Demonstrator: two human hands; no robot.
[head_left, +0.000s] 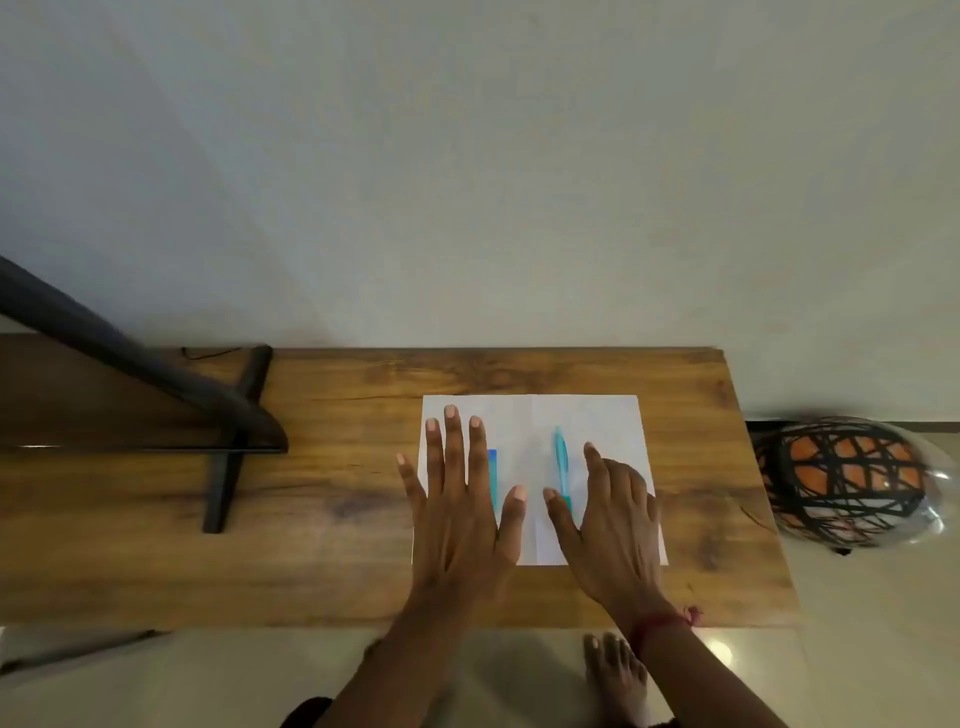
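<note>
Your left hand (460, 519) lies flat, fingers straight and spread, holding nothing. It covers the left side of the paper (597, 415), which sits right of centre in the frame on the table (337, 467). Keep that palm pressing down so the sheet cannot slide while the other hand works.

The pen (561, 462) lies on the paper just right of its centre crease, tip toward the top of the frame. Your right hand (610, 525) is loosely open over it, thumb by the pen's lower end and index finger on its right side. It is not clamped yet, and I cannot tell whether the thumb touches it.

Judging by this, the step is picking up the pen. Close thumb and index on the barrel low down, near the green end, and lift straight up so you do not roll it across the sheet. A blue strip (492, 467) peeks out beside your left index finger. Leave it where it is and do not nudge it as you lift.
</note>
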